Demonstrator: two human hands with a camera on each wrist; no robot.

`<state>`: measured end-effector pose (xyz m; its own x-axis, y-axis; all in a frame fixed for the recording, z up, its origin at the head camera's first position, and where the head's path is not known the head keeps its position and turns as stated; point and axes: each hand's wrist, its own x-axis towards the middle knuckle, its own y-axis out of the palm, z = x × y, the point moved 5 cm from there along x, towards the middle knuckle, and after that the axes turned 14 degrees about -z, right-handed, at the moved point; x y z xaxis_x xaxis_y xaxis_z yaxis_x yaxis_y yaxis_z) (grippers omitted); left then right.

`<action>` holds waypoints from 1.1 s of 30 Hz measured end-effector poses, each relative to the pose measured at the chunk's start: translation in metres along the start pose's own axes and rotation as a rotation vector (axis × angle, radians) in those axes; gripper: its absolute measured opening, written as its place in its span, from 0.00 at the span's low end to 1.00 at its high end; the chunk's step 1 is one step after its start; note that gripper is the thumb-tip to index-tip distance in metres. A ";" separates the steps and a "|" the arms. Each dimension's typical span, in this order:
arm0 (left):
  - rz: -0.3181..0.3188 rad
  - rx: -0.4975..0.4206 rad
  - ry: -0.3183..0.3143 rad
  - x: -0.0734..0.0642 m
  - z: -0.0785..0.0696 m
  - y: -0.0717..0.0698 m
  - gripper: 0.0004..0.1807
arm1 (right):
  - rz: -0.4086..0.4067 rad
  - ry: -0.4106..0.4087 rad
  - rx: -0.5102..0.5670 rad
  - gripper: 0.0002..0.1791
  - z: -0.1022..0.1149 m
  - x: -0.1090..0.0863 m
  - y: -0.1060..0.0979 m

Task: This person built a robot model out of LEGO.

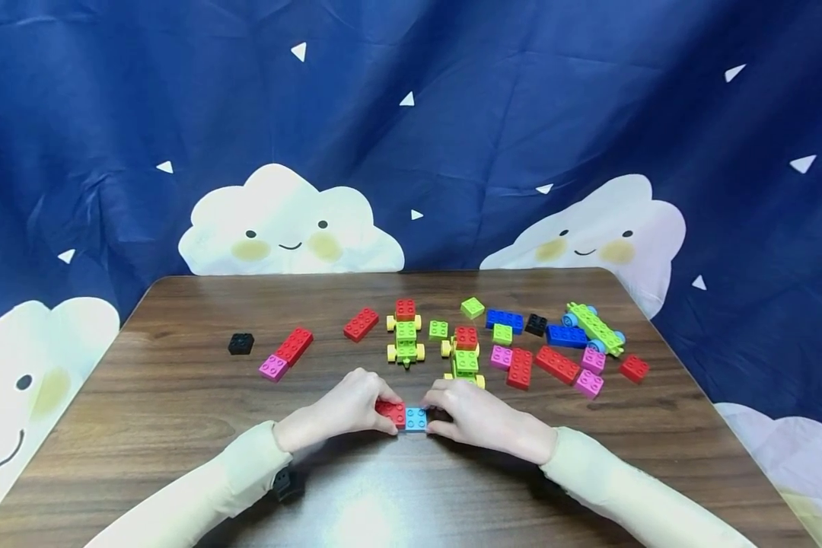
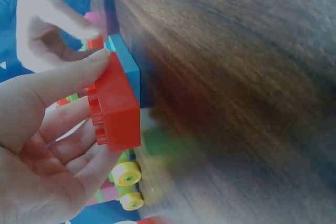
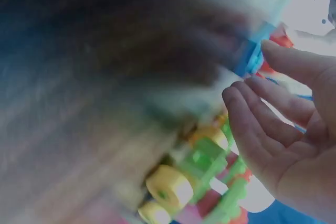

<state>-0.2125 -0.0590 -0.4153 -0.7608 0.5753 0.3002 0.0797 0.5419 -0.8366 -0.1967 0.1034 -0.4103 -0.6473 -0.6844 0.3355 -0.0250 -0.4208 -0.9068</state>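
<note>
My left hand (image 1: pixel 351 403) grips a red brick (image 2: pixel 119 106), its thumb along the near side and the other fingers behind. Against the red brick's right end lies a light-blue brick (image 1: pixel 415 419), studs up, showing two rows of studs. Around the blue brick's right end is my right hand (image 1: pixel 482 417), thumb and forefinger spread at its corners. In the right wrist view the right thumb (image 3: pixel 286 61) overlaps the blue brick, while the other fingers are loosely extended below it.
Beyond the hands stand two yellow-wheeled green cars (image 1: pixel 406 342) with red bricks on top. Several loose bricks, including a blue brick (image 1: pixel 504 320), and a blue-wheeled green base (image 1: pixel 596 329) lie on the right. A black brick (image 1: pixel 241 343) and a red brick touching a pink brick (image 1: pixel 273 367) lie left.
</note>
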 end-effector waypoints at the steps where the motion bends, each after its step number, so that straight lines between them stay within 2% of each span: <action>1: 0.002 -0.003 0.000 0.000 0.000 0.000 0.16 | -0.008 0.004 0.008 0.13 -0.001 -0.001 -0.005; 4: 0.005 -0.005 0.005 -0.001 -0.001 0.001 0.16 | -0.068 0.031 0.025 0.13 -0.007 -0.004 -0.029; 8: 0.004 0.005 0.010 0.000 -0.001 0.001 0.17 | -0.206 0.074 -0.008 0.12 -0.024 -0.011 -0.069; 12: 0.006 0.006 0.018 0.000 -0.001 0.000 0.17 | -0.328 0.118 -0.093 0.12 -0.050 -0.021 -0.103; 15: 0.008 0.006 0.024 0.000 0.000 0.000 0.17 | -0.354 0.156 -0.145 0.13 -0.074 -0.029 -0.117; 18: 0.011 0.002 0.020 -0.001 0.001 0.001 0.17 | -0.313 0.205 -0.180 0.14 -0.100 -0.038 -0.122; 23: 0.019 -0.014 0.001 -0.002 0.002 0.003 0.18 | -0.173 0.300 -0.208 0.18 -0.135 -0.055 -0.113; 33: 0.009 -0.009 -0.010 -0.004 0.002 0.003 0.18 | -0.049 0.356 -0.265 0.20 -0.158 -0.068 -0.090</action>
<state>-0.2108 -0.0609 -0.4201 -0.7665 0.5742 0.2876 0.0929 0.5423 -0.8351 -0.2709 0.2814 -0.3921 -0.8616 -0.4001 0.3125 -0.2261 -0.2485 -0.9419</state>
